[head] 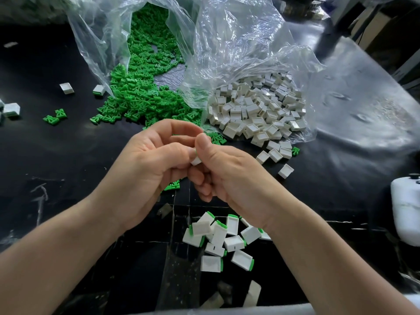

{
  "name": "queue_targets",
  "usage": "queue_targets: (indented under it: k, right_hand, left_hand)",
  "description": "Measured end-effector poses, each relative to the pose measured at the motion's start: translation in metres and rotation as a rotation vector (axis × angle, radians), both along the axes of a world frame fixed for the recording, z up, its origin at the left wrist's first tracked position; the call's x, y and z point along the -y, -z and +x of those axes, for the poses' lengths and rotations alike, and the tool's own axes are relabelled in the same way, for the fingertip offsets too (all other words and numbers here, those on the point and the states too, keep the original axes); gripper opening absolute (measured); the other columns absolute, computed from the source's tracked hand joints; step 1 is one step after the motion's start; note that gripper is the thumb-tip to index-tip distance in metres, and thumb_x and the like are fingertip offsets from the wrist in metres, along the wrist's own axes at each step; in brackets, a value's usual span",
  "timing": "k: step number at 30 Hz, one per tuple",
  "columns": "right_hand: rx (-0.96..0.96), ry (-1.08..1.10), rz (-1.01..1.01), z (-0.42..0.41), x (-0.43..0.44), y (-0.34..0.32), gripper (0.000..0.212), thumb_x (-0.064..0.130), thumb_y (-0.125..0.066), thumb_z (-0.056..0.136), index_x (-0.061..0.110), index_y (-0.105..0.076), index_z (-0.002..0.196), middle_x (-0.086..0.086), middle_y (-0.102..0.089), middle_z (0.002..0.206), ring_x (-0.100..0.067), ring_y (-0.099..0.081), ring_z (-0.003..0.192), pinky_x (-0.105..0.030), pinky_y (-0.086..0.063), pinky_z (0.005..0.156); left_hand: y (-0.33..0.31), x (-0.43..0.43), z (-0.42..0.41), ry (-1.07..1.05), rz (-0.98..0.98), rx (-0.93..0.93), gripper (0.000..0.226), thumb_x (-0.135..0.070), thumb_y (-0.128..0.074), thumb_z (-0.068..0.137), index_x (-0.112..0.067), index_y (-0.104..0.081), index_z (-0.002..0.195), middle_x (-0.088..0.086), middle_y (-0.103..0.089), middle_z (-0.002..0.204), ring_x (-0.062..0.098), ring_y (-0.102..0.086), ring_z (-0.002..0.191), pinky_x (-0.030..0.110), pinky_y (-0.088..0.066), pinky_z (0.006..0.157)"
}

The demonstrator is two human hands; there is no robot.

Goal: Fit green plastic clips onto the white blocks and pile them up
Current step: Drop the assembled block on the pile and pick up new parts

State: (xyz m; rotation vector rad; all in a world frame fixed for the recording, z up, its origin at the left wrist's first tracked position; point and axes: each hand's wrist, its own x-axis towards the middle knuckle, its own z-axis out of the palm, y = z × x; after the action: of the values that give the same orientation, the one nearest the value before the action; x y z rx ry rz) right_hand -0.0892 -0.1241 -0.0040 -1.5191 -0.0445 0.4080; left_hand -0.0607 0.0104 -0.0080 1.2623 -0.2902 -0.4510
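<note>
1. Right in the middle of the frame, the left hand (145, 155) and the right hand (229, 173) meet above a black table (68, 144).
2. Both hands have their fingers curled in. Together they pinch one small white block (196, 160).
3. The left thumb sits against the side of the block. The right thumb presses down on its top.
4. Only a corner of that block peeks out. Fingers hide the rest, so I cannot tell if a green clip is on it.
5. In the upper middle of the frame, a big heap of green clips (141, 92) spills out of a clear bag (95, 30) onto the table.
6. Just to the right of it, a heap of white blocks (256, 110) lies half inside a second clear bag (238, 42). A few loose blocks (286, 171) sit at the heap's lower edge.
7. At the bottom middle, under the wrists, is a small pile of done blocks (218, 239). Each one is white with a green strip on one edge. They lie jumbled, and some rest on top of others.
8. One single clip (172, 185) lies on the table just below the left hand.
9. At the far left, a few stray clips (55, 117) and a few stray blocks (67, 88) lie well apart from the heaps.
10. At the right edge of the frame stands a white jug (405, 208), partly cut off.
</note>
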Motion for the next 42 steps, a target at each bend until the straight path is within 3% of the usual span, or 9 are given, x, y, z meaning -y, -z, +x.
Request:
queue_targets:
  k: [5, 9, 14, 22, 28, 30, 33, 37, 42]
  right_hand:
    - [0.053, 0.040, -0.105, 0.000, -0.003, 0.003, 0.052, 0.032, -0.031, 0.097, -0.015, -0.050, 0.108, 0.004, -0.040, 0.060, -0.010, -0.034, 0.053, -0.027, -0.032, 0.054]
    - [0.048, 0.092, -0.095, -0.001, -0.008, 0.005, 0.044, 0.030, -0.032, 0.098, -0.008, -0.053, 0.094, 0.002, -0.035, 0.061, -0.013, -0.030, 0.056, -0.031, -0.026, 0.055]
    - [0.099, 0.152, -0.178, 0.000, -0.011, 0.008, 0.038, 0.032, -0.033, 0.098, 0.023, -0.051, 0.065, 0.016, -0.044, 0.052, -0.006, -0.037, 0.055, -0.031, -0.031, 0.063]
    - [0.079, 0.122, -0.117, 0.000, -0.007, 0.008, 0.050, 0.039, -0.032, 0.097, 0.024, -0.049, 0.052, 0.005, -0.043, 0.054, -0.007, -0.038, 0.049, -0.021, -0.033, 0.050]
    - [0.204, 0.212, -0.611, 0.010, 0.022, -0.004, 0.070, 0.073, -0.027, 0.067, 0.014, -0.066, 0.069, 0.003, -0.058, 0.055, -0.006, -0.053, 0.051, -0.030, -0.042, 0.056]
    - [0.297, 0.332, -0.829, 0.016, 0.041, -0.005, 0.053, 0.064, -0.046, 0.077, 0.014, -0.065, 0.077, 0.004, -0.058, 0.064, -0.009, -0.053, 0.061, -0.030, -0.042, 0.057]
    - [0.273, 0.365, -1.149, 0.024, 0.064, 0.002, 0.024, 0.038, -0.063, 0.081, 0.020, -0.066, 0.097, 0.000, -0.062, 0.097, -0.017, -0.056, 0.093, -0.031, -0.044, 0.079]
    - [0.203, 0.298, -1.308, 0.027, 0.072, 0.008, 0.031, 0.017, -0.064, 0.081, 0.019, -0.063, 0.112, -0.004, -0.058, 0.119, -0.022, -0.051, 0.109, -0.029, -0.040, 0.089]
    - [0.205, 0.270, -1.374, 0.028, 0.072, 0.009, 0.033, 0.005, -0.054, 0.083, 0.019, -0.061, 0.112, -0.005, -0.056, 0.121, -0.023, -0.049, 0.112, -0.029, -0.039, 0.091]
  left_hand:
    - [0.001, 0.003, -0.001, -0.018, -0.026, -0.016, 0.041, -0.003, -0.052, 0.067, -0.008, -0.050, 0.108, 0.020, -0.069, 0.083, 0.025, -0.058, 0.050, 0.033, -0.052, 0.049]
    - [0.004, 0.005, -0.003, -0.041, -0.033, -0.031, 0.044, -0.002, -0.050, 0.068, -0.011, -0.048, 0.111, 0.015, -0.071, 0.090, 0.025, -0.061, 0.059, 0.028, -0.053, 0.051]
    - [0.007, 0.005, -0.003, -0.041, -0.031, -0.035, 0.046, -0.004, -0.049, 0.069, -0.012, -0.047, 0.114, 0.013, -0.072, 0.094, 0.030, -0.061, 0.072, 0.026, -0.054, 0.055]
    - [0.006, 0.003, -0.003, -0.002, -0.019, 0.001, 0.029, -0.006, -0.048, 0.073, 0.000, -0.058, 0.099, 0.024, -0.064, 0.074, 0.025, -0.060, 0.053, 0.027, -0.051, 0.051]
    - [0.005, 0.001, -0.001, -0.101, 0.153, 0.055, 0.012, -0.022, -0.061, 0.066, -0.016, -0.071, 0.069, 0.008, -0.070, 0.073, 0.019, -0.067, 0.067, 0.022, -0.055, 0.058]
    - [0.004, 0.002, -0.005, 0.006, 0.234, 0.089, 0.013, -0.024, -0.069, 0.064, -0.013, -0.070, 0.071, 0.006, -0.069, 0.065, 0.014, -0.064, 0.057, 0.020, -0.052, 0.051]
    - [0.001, 0.005, -0.014, 0.199, 0.360, 0.161, 0.017, -0.026, -0.077, 0.067, -0.016, -0.071, 0.079, 0.005, -0.069, 0.064, 0.008, -0.062, 0.055, 0.018, -0.049, 0.050]
    - [0.001, 0.005, -0.013, 0.138, 0.376, 0.149, 0.027, -0.036, -0.067, 0.062, -0.017, -0.072, 0.079, 0.006, -0.072, 0.072, 0.012, -0.066, 0.059, 0.018, -0.049, 0.050]
    - [0.004, 0.005, -0.007, 0.005, 0.374, 0.071, 0.008, -0.015, -0.062, 0.076, -0.010, -0.069, 0.079, 0.005, -0.071, 0.067, 0.012, -0.063, 0.055, 0.019, -0.047, 0.048]
